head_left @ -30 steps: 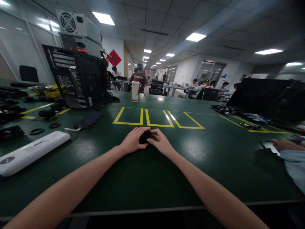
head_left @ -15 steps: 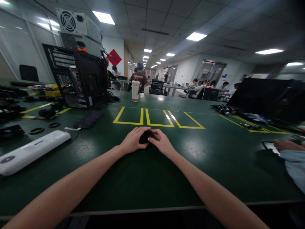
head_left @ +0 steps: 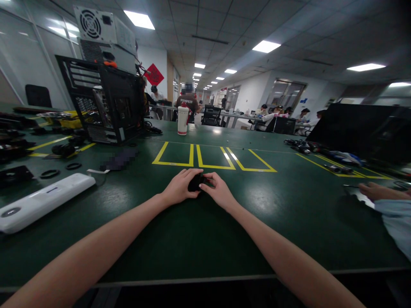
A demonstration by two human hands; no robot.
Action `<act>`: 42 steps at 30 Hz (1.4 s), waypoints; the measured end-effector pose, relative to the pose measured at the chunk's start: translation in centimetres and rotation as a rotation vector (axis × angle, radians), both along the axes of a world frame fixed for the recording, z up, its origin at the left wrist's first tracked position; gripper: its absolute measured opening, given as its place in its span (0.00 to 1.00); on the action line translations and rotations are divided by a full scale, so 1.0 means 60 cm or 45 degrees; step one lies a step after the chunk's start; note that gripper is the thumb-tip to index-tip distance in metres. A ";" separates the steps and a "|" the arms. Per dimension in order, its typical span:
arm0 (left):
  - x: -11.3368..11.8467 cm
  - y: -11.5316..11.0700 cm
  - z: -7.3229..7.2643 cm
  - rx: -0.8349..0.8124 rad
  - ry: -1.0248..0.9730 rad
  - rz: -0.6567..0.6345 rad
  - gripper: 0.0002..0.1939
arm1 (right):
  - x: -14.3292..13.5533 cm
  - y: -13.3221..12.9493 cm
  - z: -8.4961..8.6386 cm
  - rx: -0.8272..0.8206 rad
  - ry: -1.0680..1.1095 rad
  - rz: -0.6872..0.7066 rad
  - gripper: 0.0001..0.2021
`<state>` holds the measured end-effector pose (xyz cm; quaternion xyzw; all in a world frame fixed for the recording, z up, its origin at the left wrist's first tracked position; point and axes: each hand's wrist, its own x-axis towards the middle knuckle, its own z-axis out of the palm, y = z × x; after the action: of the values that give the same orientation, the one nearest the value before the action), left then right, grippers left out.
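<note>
A small black object [head_left: 195,183] is held between my two hands, low over the middle of the green table [head_left: 192,239]. Its kind cannot be made out, since fingers cover much of it. My left hand [head_left: 180,186] wraps round its left side, thumb below and fingers over the top. From the right, my right hand [head_left: 218,190] pinches at its edge with thumb and fingertips. Just beyond both hands lie yellow tape outlines [head_left: 215,167] on the tabletop.
To the left are a long white device [head_left: 48,201], black rings [head_left: 49,174] and an open black computer case [head_left: 112,102]. A white cup [head_left: 183,120] stands at the back. On the right, another person's hand [head_left: 374,191] holds a flat bright object; cables and metal cylinders [head_left: 337,169] lie behind it.
My hands stay almost in place around the black object, with only slight finger movement. At the right, the other person's hand has shifted a little leftward and up, and the flat object has tilted.
</note>
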<state>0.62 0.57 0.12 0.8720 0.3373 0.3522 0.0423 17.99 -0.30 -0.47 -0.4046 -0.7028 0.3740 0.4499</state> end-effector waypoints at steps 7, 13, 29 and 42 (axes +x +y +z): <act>-0.004 0.002 -0.002 0.015 -0.005 0.017 0.32 | 0.002 0.015 -0.020 0.002 -0.052 0.014 0.17; -0.011 0.007 0.003 -0.056 -0.002 0.072 0.32 | 0.017 0.014 -0.008 -0.040 -0.309 -0.107 0.23; -0.027 0.052 -0.006 -0.578 -0.118 0.167 0.32 | 0.043 0.020 0.003 0.075 -0.752 -0.150 0.28; -0.076 -0.075 0.029 -0.841 -0.111 0.031 0.33 | 0.019 -0.092 0.056 0.033 -0.913 -0.038 0.25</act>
<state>-3.94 -3.95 1.84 0.7911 0.4416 0.2615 0.3327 19.11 -5.80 2.90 -0.5148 -0.8146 0.1926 0.1852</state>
